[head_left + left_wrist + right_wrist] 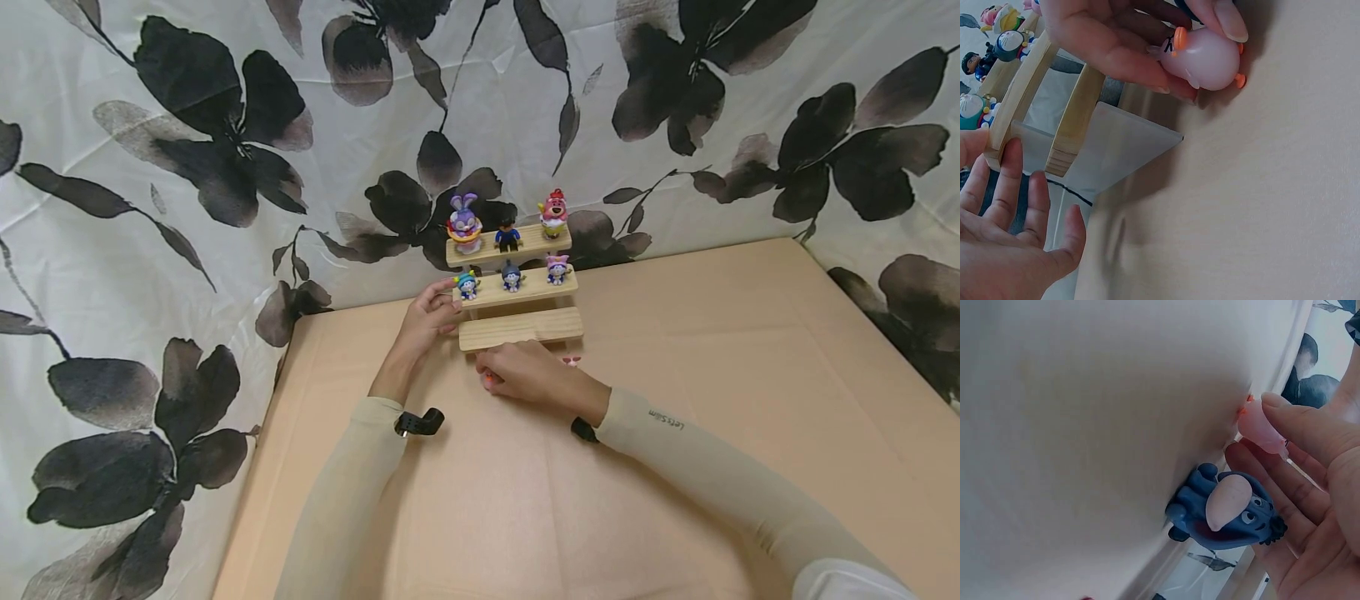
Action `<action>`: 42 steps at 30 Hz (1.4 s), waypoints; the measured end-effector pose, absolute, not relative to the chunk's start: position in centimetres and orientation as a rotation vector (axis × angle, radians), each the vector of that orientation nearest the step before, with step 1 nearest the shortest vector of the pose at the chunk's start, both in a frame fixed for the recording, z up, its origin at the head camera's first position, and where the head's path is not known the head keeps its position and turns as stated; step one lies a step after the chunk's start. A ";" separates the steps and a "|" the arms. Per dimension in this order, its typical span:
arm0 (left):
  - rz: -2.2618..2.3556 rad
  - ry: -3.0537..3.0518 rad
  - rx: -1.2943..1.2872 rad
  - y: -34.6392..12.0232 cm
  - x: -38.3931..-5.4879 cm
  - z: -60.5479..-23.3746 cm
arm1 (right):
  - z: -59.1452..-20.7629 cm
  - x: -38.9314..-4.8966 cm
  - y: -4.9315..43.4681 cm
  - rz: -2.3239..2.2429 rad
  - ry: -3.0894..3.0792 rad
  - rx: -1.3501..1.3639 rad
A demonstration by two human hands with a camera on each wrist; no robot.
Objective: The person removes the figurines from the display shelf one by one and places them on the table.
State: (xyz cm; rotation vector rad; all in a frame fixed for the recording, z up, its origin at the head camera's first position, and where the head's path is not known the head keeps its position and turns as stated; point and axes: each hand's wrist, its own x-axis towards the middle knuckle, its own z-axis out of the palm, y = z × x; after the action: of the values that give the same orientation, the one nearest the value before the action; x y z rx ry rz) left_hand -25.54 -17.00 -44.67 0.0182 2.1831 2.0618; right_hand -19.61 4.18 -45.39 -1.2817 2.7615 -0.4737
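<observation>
A wooden tiered display stand [521, 329] stands at the back of the table. My left hand [427, 321] holds the left end of its middle shelf, thumb on one side and a finger beneath in the left wrist view. In front of the lowest shelf, my right hand [525, 371] pinches a pink figurine [1210, 59] with orange feet, close to the table. A blue donkey figurine [1225, 509] with a pale muzzle stands beside the right hand's fingers. The right hand hides most of the pink figurine from the head view.
The top shelf bears a purple rabbit figurine [465, 223], a dark-haired toy figure [507, 236] and a pink bear figurine [554, 214]. Small figurines [512, 276] line the middle shelf. A pinkish figure [572, 361] shows past the right hand. Floral cloth [480, 125] hangs behind the table [712, 350].
</observation>
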 end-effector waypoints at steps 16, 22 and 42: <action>2.068 2.181 0.020 -17.0 -25.4 -44.9 | -45.1 -19.5 4.5 -0.472 2.745 -1.251; 2.075 2.168 0.006 -16.9 -25.4 -44.8 | -44.5 -19.5 5.0 -0.471 2.742 -1.236; 2.045 2.198 0.009 -16.9 -25.5 -44.6 | -41.7 -20.4 8.0 -0.608 2.681 -1.168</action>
State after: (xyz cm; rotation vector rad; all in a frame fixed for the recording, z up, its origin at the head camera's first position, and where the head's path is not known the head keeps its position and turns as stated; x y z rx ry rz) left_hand -25.51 -16.93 -44.55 0.0090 2.1979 2.0452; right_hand -20.43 7.98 -41.70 -1.1677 2.6810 -0.6081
